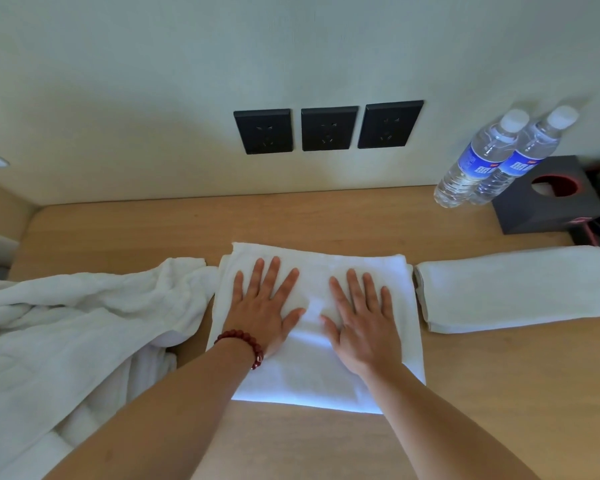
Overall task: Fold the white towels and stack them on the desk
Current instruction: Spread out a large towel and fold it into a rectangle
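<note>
A folded white towel (312, 379) lies flat in the middle of the wooden desk (499, 375). My left hand (264, 306), with a red bead bracelet at the wrist, presses flat on its left half, fingers spread. My right hand (361, 320) presses flat on its right half in the same way. A second folded white towel (520, 289) lies to the right, apart from the first. An unfolded, crumpled white towel (66, 334) is heaped on the left and hangs over the desk's front edge.
Two water bottles (492, 161) stand at the back right beside a dark tissue box (551, 199). Three black wall sockets (328, 128) sit on the wall behind the desk. A dark object shows at the far right edge.
</note>
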`<state>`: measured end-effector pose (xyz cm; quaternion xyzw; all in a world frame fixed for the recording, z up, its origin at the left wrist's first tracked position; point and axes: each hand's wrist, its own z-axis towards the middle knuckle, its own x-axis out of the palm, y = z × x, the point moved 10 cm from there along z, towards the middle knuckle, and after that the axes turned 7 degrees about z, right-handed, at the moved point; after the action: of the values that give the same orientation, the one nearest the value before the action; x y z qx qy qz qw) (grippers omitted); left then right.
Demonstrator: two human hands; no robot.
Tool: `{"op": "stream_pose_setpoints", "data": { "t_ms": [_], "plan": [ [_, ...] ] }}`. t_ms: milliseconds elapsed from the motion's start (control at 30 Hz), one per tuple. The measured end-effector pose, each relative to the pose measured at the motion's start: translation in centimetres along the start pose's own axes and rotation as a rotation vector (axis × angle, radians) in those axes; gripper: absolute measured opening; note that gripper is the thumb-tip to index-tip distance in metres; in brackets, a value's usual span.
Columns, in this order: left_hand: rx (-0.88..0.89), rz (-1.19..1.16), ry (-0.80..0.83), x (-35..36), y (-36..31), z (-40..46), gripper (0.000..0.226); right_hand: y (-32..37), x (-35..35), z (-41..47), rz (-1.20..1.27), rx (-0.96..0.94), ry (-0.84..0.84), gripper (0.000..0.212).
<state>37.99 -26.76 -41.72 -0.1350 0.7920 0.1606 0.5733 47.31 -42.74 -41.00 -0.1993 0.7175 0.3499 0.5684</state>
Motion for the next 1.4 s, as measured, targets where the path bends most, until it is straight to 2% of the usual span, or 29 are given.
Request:
{"op": "stream_pose_setpoints", "data": {
  "t_ms": [533, 933, 1267, 1400],
  "plan": [
    [-0.023, -0.062, -0.144, 0.2, 0.6, -0.2, 0.065, -3.0, 0.3, -1.0, -0.038, 0.051, -0.004, 0.073],
    [-0.027, -0.059, -0.145, 0.5, 0.7, -0.3, 0.066, -3.0, 0.5, -0.5, -0.054, 0.043, 0.029, 0.074],
    [-0.203, -0.084, -0.117, 0.8, 1.3, -0.3, 0.070, -3.0, -0.4, 4.0, -0.069, -0.105, 0.049, 0.073],
    [-0.218, -0.105, -0.117, 0.8, 1.3, 0.0, 0.071, -2.9, -0.6, 5.0, -0.071, -0.137, 0.061, 0.073]
  ]
}}
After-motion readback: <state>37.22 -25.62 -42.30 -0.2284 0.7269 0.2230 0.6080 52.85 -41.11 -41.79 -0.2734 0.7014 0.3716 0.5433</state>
